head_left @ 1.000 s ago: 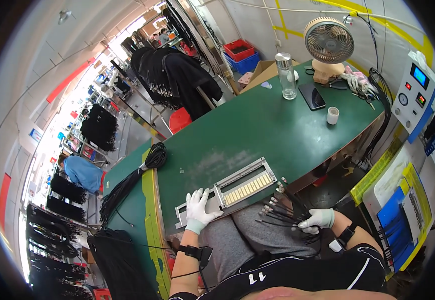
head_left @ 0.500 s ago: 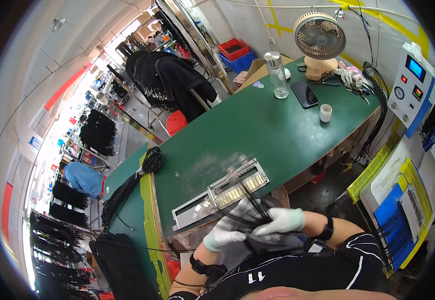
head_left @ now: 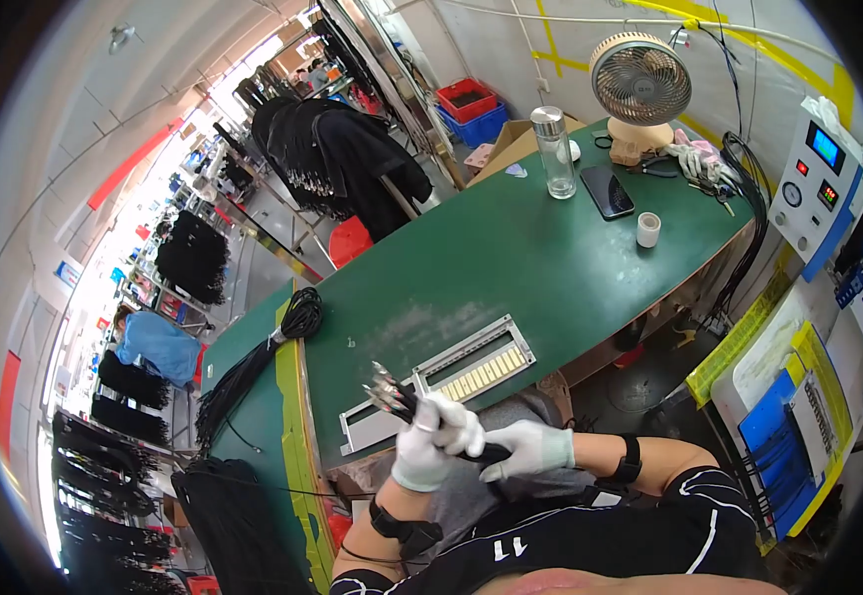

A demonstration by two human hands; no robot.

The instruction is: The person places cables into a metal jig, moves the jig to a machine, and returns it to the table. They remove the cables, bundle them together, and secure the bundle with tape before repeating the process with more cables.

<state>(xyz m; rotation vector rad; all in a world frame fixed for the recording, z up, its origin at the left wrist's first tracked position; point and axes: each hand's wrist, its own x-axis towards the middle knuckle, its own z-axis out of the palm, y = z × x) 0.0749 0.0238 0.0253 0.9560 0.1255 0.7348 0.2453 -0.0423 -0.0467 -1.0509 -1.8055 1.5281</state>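
Observation:
My left hand (head_left: 431, 441), in a white glove, is wrapped round a bundle of black cables (head_left: 398, 399). Their bare, metallic-looking ends point up and to the left, past the fist. Close to its right, my right hand (head_left: 530, 449), also gloved in white, closes on the same bundle lower down. Just beyond the hands, a metal frame (head_left: 467, 339) lies on the green table. A row of small pale-yellow blocks (head_left: 481, 378) sits in its right opening. The cable ends hover over the frame's left part and partly cover it; the rest of the bundle is mostly hidden by my hands.
On the green table (head_left: 392, 283) stand a fan (head_left: 641, 84), a glass bottle (head_left: 555, 154), a phone (head_left: 607, 191) and a white roll (head_left: 648, 230). A coiled black cable bundle (head_left: 300, 315) lies left. Control boxes (head_left: 816, 188) stand right. A person in blue (head_left: 159, 347) is far left.
The cables, blurred and spread before, are now gathered in my left fist with their ends up and left. My left hand has risen; my right has moved slightly left.

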